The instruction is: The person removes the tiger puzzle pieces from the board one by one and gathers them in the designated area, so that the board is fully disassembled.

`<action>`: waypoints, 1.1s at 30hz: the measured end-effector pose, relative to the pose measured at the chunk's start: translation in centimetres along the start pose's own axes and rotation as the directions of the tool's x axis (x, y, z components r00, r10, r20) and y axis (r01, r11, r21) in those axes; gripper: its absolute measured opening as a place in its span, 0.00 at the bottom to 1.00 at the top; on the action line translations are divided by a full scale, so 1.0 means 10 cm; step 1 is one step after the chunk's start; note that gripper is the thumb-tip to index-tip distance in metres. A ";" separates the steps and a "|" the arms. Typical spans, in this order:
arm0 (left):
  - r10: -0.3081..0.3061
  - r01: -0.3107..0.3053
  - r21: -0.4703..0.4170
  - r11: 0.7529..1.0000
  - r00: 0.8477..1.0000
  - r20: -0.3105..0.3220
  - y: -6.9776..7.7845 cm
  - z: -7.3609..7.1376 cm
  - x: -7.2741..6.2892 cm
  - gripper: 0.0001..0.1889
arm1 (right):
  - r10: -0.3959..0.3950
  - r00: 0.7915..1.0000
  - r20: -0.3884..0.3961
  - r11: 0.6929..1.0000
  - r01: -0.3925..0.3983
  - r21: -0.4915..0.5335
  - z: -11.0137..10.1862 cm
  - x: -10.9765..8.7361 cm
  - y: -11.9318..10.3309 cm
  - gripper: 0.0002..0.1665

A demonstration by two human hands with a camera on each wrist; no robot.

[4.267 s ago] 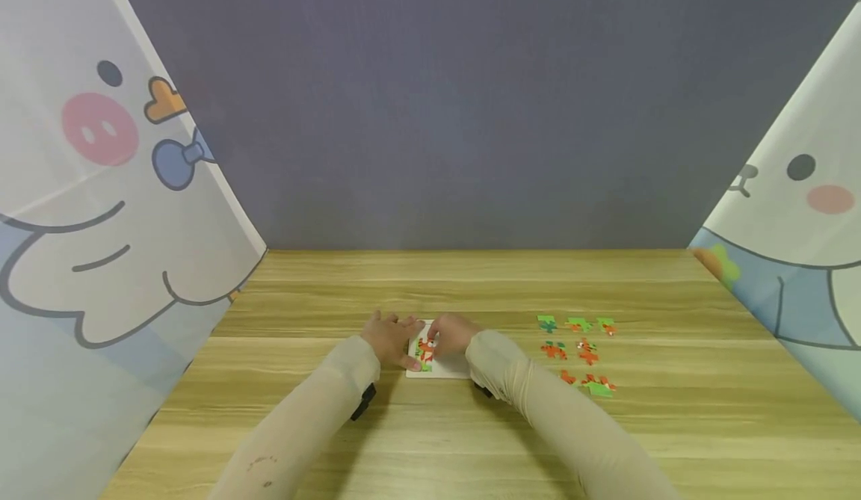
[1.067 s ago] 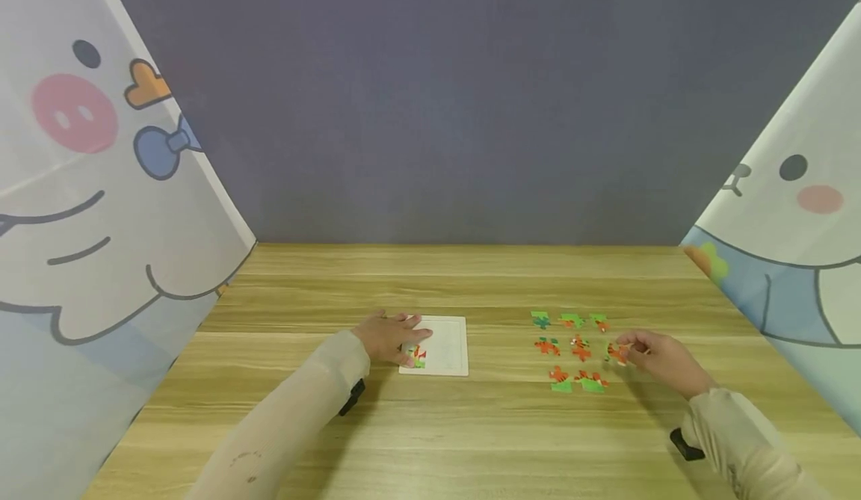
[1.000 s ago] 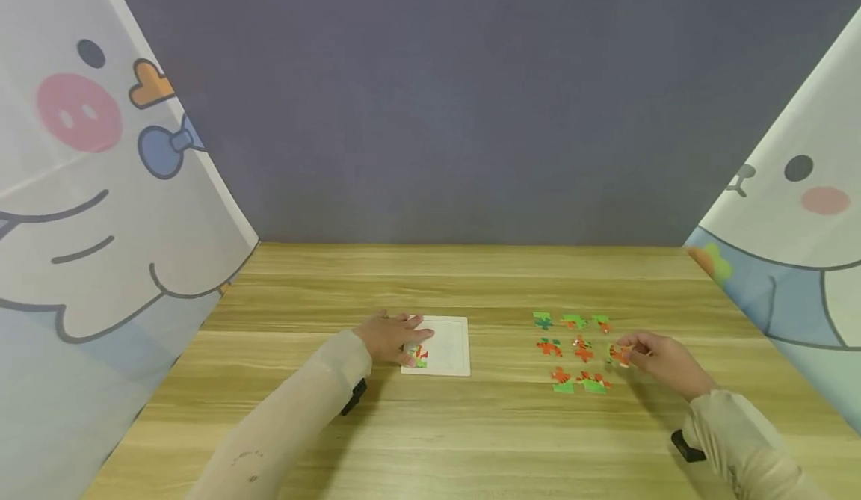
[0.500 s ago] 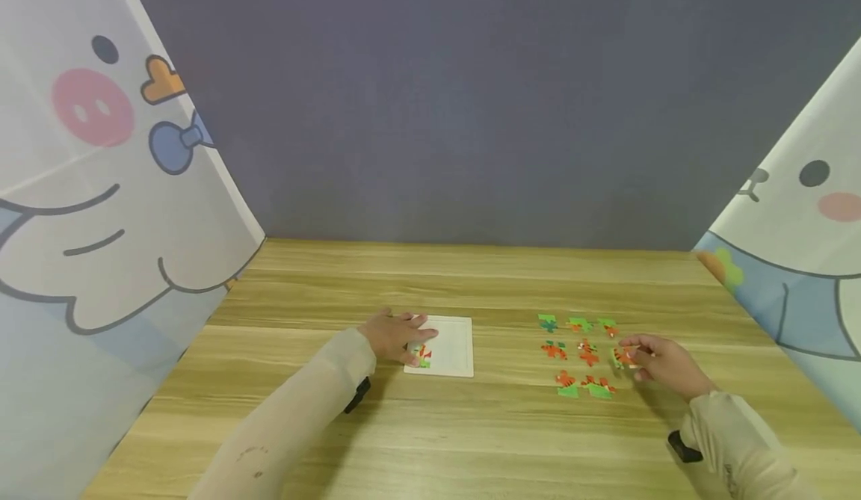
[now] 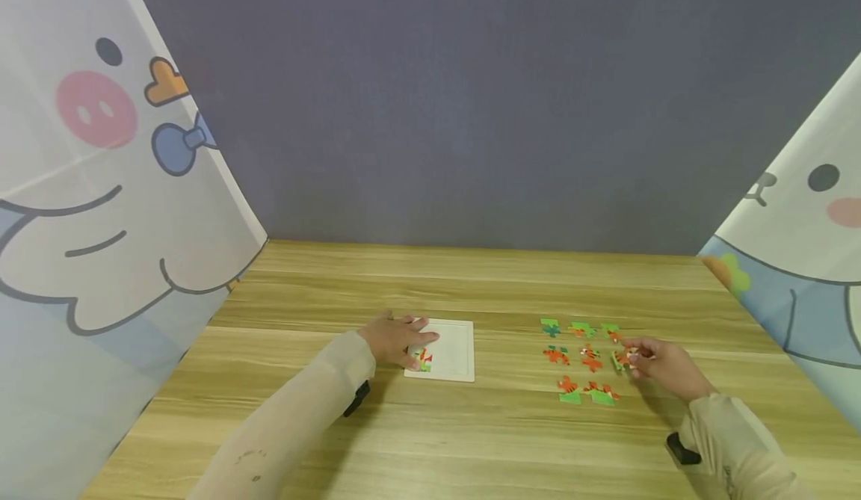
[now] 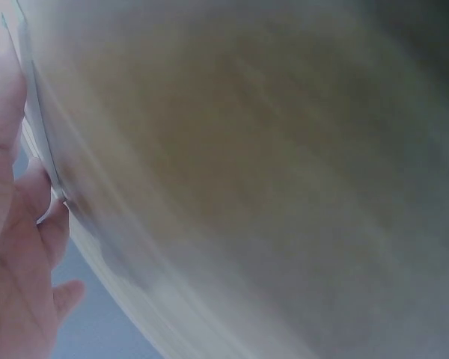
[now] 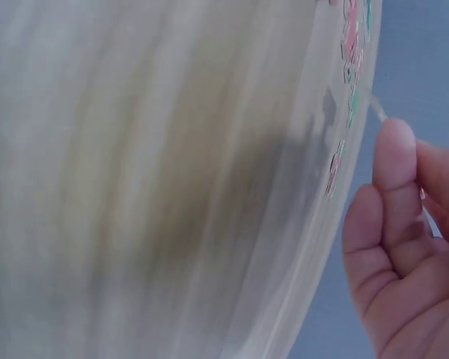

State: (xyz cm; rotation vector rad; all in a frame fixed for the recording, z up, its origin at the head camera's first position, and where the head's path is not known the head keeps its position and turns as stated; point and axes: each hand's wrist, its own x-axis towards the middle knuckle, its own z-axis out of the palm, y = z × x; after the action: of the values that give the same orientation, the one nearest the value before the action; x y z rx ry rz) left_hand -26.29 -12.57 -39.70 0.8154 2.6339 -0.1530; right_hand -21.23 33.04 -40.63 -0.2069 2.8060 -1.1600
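Note:
My left hand (image 5: 393,339) lies with spread fingers over the left edge of a white puzzle tray (image 5: 454,350). An orange, white and green puzzle piece (image 5: 424,359) sits in the tray's lower left, beside the thumb and partly covered. To the right, my right hand (image 5: 667,367) pinches a jigsaw piece (image 5: 622,359), orange and green, between thumb and fingers. In the right wrist view, a thin pale edge of this piece (image 7: 376,106) sticks out past the fingertips. The left wrist view has the left hand (image 6: 19,262) at the tray's edge.
Several loose jigsaw pieces lie in rough rows left of the right hand, among them a green and teal piece (image 5: 550,327), an orange striped one (image 5: 556,356) and a green-bottomed one (image 5: 569,391). A dark grey panel (image 5: 471,111) stands behind the wooden table (image 5: 336,283).
The right hand has gone from the tray over to the loose pieces at the right and now pinches one. Over the last second it barely moves. The left hand stays on the tray.

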 end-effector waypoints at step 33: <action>-0.023 0.020 0.094 0.995 0.999 0.031 0.05 -0.04 -0.02 0.39 | -0.031 0.993 0.111 0.945 0.065 -0.320 -0.06 0.16 0.05 0.23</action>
State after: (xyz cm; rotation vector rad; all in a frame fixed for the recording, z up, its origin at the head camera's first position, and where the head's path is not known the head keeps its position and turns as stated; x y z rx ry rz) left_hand -26.01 -12.21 -39.22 0.8087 2.6224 -0.2957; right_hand -22.91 33.54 -40.63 -0.3514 2.8930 -0.6654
